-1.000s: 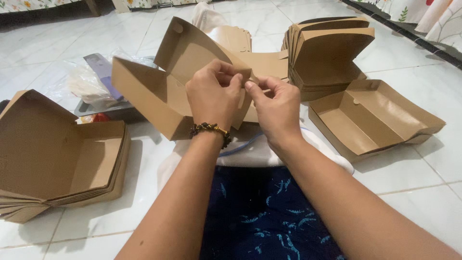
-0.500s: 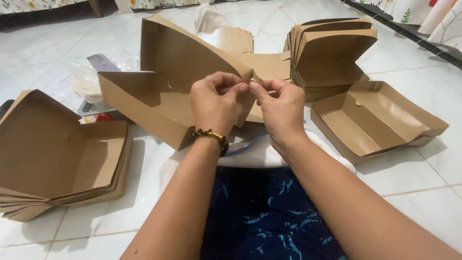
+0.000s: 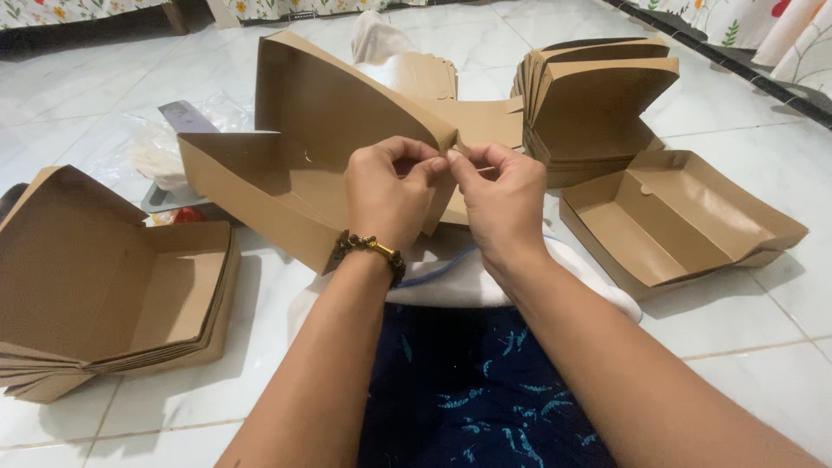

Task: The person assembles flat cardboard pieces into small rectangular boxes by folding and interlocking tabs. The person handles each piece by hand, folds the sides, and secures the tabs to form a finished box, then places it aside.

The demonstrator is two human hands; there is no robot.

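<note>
A brown cardboard food box (image 3: 286,156), half folded with its lid raised, is held up over my lap. My left hand (image 3: 386,195), with a beaded bracelet at the wrist, pinches the box's near right corner flap. My right hand (image 3: 501,204) pinches the same corner from the other side, fingertips touching those of the left. The corner tab itself is hidden behind my fingers.
A nested stack of folded boxes (image 3: 104,286) lies at the left on the white tiled floor (image 3: 745,321). Another stack (image 3: 594,104) stands at the back right, with one open box (image 3: 676,217) in front of it. Flat blanks (image 3: 425,74) and a plastic bag (image 3: 160,143) lie behind.
The box was tipped so its lid rose higher and its body swung left. Both hands stay pinched at the corner and have shifted slightly lower.
</note>
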